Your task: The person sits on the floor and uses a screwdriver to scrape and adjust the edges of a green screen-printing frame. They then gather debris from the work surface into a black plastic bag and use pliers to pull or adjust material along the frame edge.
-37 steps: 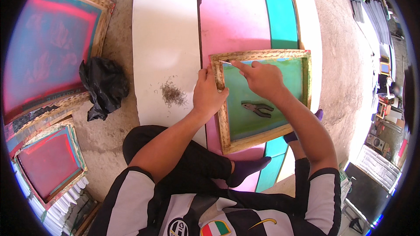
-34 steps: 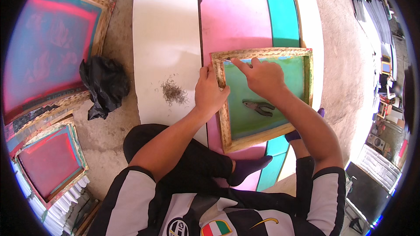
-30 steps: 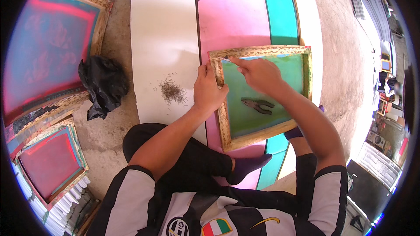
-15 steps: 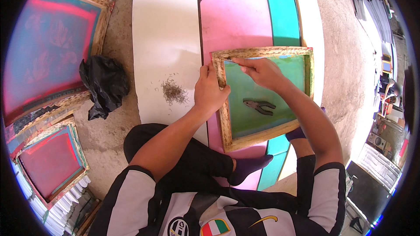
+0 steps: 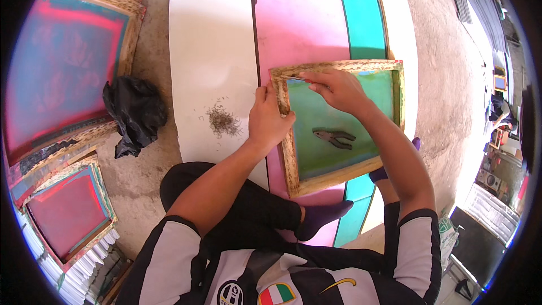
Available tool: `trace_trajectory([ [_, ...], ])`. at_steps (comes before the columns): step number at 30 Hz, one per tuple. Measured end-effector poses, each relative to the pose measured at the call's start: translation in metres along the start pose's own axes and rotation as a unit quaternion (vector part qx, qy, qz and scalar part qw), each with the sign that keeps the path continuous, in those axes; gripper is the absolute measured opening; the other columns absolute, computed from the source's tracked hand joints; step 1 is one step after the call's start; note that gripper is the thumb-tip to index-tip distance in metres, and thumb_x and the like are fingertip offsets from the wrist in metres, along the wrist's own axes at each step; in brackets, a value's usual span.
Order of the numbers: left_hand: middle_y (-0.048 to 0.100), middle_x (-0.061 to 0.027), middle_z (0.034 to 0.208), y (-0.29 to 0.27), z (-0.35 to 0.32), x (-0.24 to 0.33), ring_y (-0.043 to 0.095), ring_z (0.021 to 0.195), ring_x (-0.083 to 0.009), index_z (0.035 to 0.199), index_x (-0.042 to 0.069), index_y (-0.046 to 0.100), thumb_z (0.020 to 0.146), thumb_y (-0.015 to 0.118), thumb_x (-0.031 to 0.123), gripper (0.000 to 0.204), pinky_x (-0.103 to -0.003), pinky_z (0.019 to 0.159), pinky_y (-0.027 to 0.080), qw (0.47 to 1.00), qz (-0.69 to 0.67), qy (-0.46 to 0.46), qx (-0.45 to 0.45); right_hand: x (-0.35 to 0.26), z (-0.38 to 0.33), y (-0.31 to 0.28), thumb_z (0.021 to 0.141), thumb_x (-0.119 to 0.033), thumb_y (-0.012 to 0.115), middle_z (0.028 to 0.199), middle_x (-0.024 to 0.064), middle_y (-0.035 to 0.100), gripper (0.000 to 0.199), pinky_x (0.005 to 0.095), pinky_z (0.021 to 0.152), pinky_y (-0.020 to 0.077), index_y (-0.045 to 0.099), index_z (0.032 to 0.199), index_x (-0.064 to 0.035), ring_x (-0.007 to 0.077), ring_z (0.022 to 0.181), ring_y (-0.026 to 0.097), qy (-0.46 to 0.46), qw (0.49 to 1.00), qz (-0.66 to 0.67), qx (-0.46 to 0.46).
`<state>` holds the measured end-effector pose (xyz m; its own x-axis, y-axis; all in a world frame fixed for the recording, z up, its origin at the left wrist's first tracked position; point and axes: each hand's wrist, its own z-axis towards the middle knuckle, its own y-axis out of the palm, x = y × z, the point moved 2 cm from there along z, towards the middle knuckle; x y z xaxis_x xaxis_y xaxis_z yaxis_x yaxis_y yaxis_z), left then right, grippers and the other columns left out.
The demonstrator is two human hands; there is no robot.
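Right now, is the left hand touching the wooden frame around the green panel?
Touching. The head view shows the left hand gripping the wooden frame at its left side, the thumb lying across it.

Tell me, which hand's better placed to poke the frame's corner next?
Probably the right hand: it holds the thin tool, tip near the upper-left corner of the wooden frame. The left hand grips the frame's left side.
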<state>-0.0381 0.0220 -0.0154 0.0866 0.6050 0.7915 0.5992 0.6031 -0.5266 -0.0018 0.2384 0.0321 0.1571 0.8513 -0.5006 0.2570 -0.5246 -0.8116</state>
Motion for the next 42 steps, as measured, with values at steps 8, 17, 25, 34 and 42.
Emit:
trace_trajectory([
  [8,0.049,-0.0283,0.138,0.002,0.0,-0.002,0.061,0.122,-0.0451,0.147,-0.006,0.046,0.075,0.083,0.02,0.086,-0.046,0.103,0.053,1.0,-0.004,-0.017,0.003,0.015,0.011,0.006,0.104,-0.035,0.063,0.071,0.0049,0.063,0.032,0.0291,0.044,0.0397,0.074,0.118,-0.0088,0.0109,0.051,0.052,0.23,0.897,0.348,-0.145],
  [17,0.056,-0.0202,0.122,-0.01,0.022,-0.018,0.065,0.107,-0.0374,0.151,0.0,0.045,0.075,0.086,0.026,0.091,-0.043,0.089,0.056,1.0,0.005,0.011,-0.009,0.019,-0.005,0.015,0.103,-0.041,0.066,0.067,-0.0019,0.053,0.037,0.0245,0.042,0.03,0.073,0.112,-0.0055,0.0048,0.049,0.04,0.26,0.887,0.365,-0.114],
  [25,0.058,-0.0198,0.122,-0.011,0.031,-0.028,0.063,0.109,-0.0319,0.155,0.005,0.043,0.076,0.091,0.026,0.095,-0.041,0.093,0.053,0.993,-0.006,0.114,0.038,-0.009,-0.115,0.085,0.093,-0.032,0.077,0.083,0.0126,0.07,0.041,0.0397,0.074,0.0542,0.071,0.12,-0.001,0.0277,0.075,0.068,0.346,0.885,0.225,0.218],
  [34,0.067,-0.0144,0.11,-0.009,0.037,-0.028,0.068,0.091,-0.0215,0.153,0.001,0.043,0.078,0.09,0.017,0.09,-0.034,0.079,0.057,0.992,-0.08,0.093,-0.009,0.107,-0.214,0.074,0.096,-0.029,0.072,0.149,0.0237,0.051,0.045,0.0554,0.112,0.042,0.066,0.139,-0.014,0.0439,0.137,0.049,0.447,0.793,-0.127,0.394],
  [42,0.069,-0.0097,0.104,-0.013,0.034,-0.03,0.067,0.089,-0.0148,0.156,0.0,0.039,0.084,0.086,0.01,0.087,-0.029,0.078,0.056,0.99,-0.111,0.088,-0.026,0.176,-0.238,0.057,0.093,-0.03,0.074,0.128,0.0197,0.064,0.034,0.0507,0.103,0.048,0.072,0.113,-0.002,0.0398,0.12,0.059,0.479,0.779,-0.077,0.396],
])
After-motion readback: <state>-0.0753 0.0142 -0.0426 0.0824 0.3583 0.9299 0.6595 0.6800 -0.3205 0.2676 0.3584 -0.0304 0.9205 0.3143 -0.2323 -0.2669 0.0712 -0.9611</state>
